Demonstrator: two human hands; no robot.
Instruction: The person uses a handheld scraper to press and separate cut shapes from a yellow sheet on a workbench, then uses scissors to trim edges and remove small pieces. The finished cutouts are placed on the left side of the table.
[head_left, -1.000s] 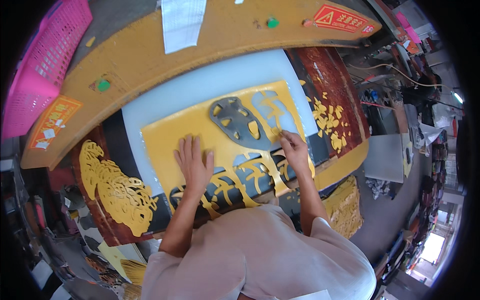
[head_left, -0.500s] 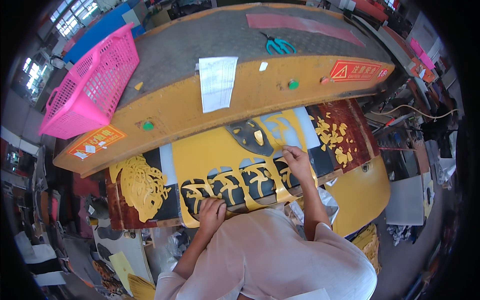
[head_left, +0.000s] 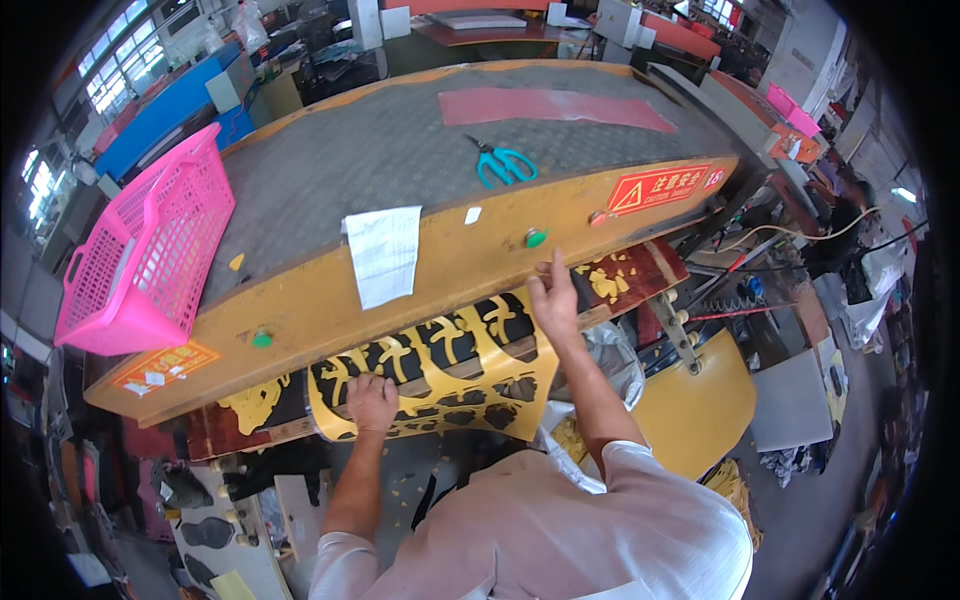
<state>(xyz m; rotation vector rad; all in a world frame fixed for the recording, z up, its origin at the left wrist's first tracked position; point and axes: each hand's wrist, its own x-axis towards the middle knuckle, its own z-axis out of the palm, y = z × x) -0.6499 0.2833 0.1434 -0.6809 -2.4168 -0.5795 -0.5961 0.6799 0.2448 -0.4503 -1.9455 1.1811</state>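
My left hand [head_left: 372, 403] rests on a yellow sheet [head_left: 470, 385] with rows of shapes cut out of it, its fingers lying on the sheet near the left side. The sheet hangs over the front of the press table and runs back under the orange press beam [head_left: 460, 260]. My right hand [head_left: 553, 297] is raised at the beam's front, its index finger stretched up close to a green button [head_left: 536, 238]. Whether it touches the button I cannot tell. Nothing shows in either hand. What lies under the beam is hidden.
On top of the beam sit a pink basket [head_left: 150, 250], teal-handled scissors [head_left: 507, 165] and a reddish strip [head_left: 555, 108]. A paper [head_left: 385, 257] hangs on its front, left of the green button. Yellow scraps [head_left: 255, 405] lie at the table's left, more at its right.
My right hand has moved from above the sheet to the beam's front near the button. The view has tilted up, and the dark plate on the sheet is out of sight. My left hand stays on the sheet.
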